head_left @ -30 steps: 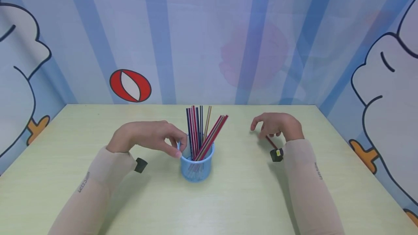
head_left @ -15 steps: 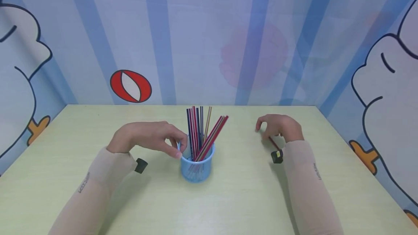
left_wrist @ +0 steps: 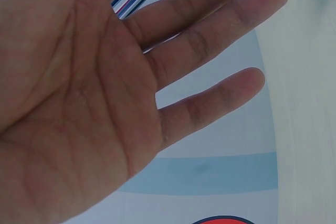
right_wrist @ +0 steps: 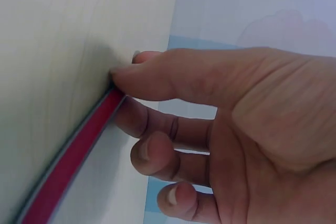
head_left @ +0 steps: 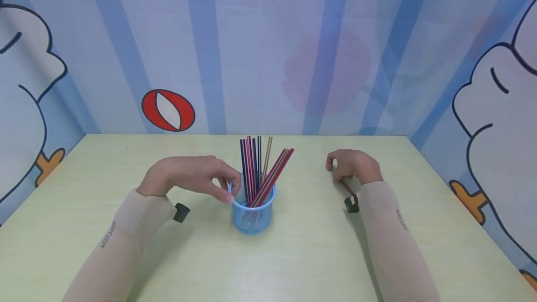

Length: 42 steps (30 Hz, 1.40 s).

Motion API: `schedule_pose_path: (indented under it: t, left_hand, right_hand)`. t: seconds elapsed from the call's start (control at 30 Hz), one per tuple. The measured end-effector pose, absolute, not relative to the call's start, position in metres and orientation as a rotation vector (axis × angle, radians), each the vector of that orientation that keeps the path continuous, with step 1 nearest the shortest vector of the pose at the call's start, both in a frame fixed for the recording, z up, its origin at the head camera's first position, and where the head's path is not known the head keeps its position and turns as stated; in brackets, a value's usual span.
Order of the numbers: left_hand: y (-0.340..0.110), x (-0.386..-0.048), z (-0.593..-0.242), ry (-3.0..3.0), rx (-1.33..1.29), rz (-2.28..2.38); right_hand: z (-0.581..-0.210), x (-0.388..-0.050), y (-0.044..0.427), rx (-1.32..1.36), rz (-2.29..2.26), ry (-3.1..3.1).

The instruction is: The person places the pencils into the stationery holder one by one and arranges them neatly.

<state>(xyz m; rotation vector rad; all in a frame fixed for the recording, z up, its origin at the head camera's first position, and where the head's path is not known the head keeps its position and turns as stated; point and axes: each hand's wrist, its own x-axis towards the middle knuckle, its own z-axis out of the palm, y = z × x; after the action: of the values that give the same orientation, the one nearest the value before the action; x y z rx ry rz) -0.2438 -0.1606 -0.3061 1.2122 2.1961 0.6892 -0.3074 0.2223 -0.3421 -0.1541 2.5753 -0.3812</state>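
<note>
A light-blue pencil cup (head_left: 251,220) stands on the table with several thin striped pencils (head_left: 253,171) in it; some are upright and some lean right. My left hand (head_left: 195,174) pinches the cup's left rim between thumb and index finger. In the left wrist view its other fingers (left_wrist: 210,103) are extended and spread. To the right of the cup, my right hand (head_left: 352,164) is low over the table. It pinches one end of a red pencil with dark edges (right_wrist: 79,156) between thumb and fingers. The pencil's other end runs out of the right wrist view.
The pale wooden table (head_left: 293,255) ends at a back edge against a blue striped backdrop (head_left: 268,50). Cartoon panels (head_left: 503,129) stand at both sides. A small black wrist camera (head_left: 351,204) sits under the right wrist.
My right hand shifted slightly right, then back left and nearer me, and its fingers drew in around the pencil end. The left hand and the cup stayed still.
</note>
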Motion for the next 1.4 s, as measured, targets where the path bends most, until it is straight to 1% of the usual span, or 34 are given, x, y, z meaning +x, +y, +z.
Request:
schedule_pose_path:
  t: [0.57,0.87,1.4]
  left_hand:
    - [-0.161,-0.244,-0.306,2.194,1.216,0.691]
    - [-0.161,-0.243,-0.306,2.196,1.231,0.69]
    - [-0.161,-0.243,-0.305,2.193,1.216,0.692]
  right_hand:
    - [-0.344,-0.308,0.206,-0.296,-0.361,2.601]
    - [-0.333,-0.309,0.199,-0.517,-0.395,2.618]
    - [-0.307,-0.299,0.199,-0.74,-0.646,2.629]
